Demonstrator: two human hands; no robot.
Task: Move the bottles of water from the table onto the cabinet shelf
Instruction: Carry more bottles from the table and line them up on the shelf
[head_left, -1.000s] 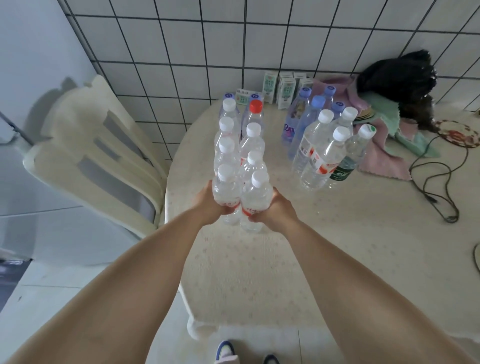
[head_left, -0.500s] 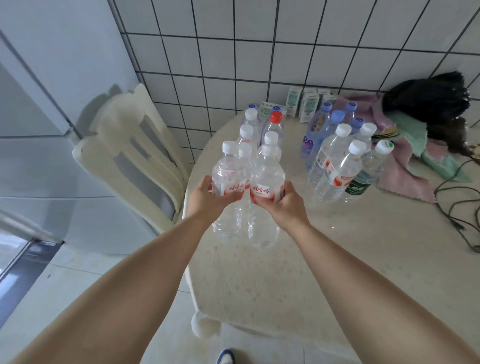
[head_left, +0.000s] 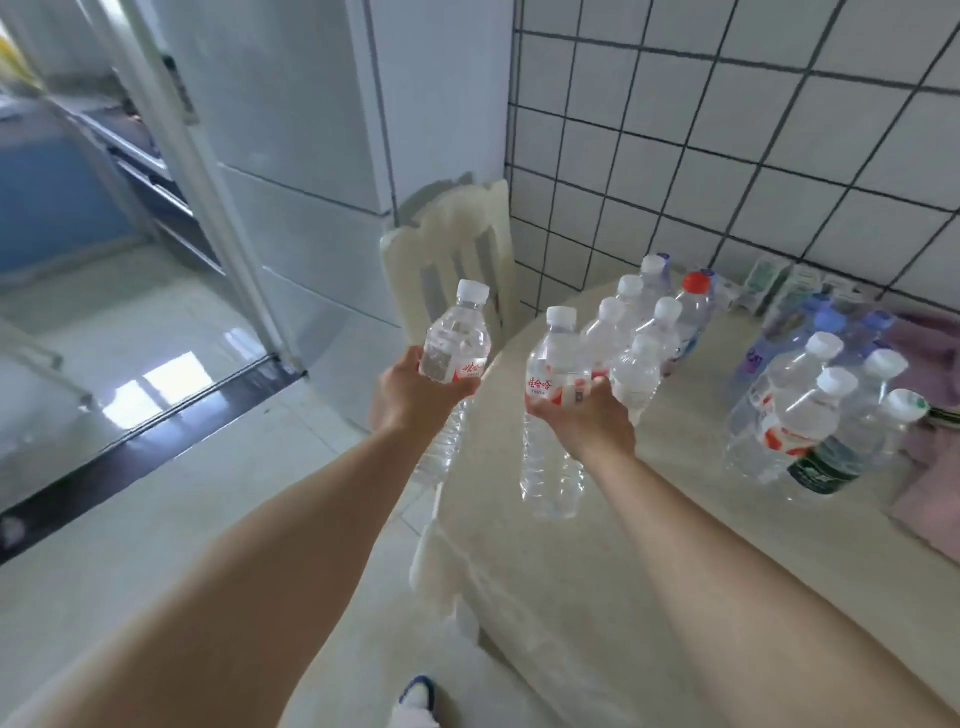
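My left hand (head_left: 415, 395) grips a clear water bottle (head_left: 457, 338) with a white cap and red label, held in the air left of the table's edge. My right hand (head_left: 582, 421) grips a second such bottle (head_left: 553, 364) above the round table (head_left: 675, 545) covered in a cream cloth. Behind it a row of several clear bottles (head_left: 639, 358) stands on the table, one with a red cap (head_left: 696, 306). Another group of several bottles (head_left: 810, 415) stands to the right. No cabinet shelf is visible.
A cream plastic chair (head_left: 457, 260) stands between table and a white fridge (head_left: 311, 156). Small cartons (head_left: 769, 280) line the tiled wall; pink cloth (head_left: 930, 452) lies at the right. A doorway with a dark threshold (head_left: 156, 431) opens at left. My shoe (head_left: 415, 696) shows below.
Both hands lifted their bottles off the table and swung left; the two bottles have moved apart. The view has turned left toward the doorway.
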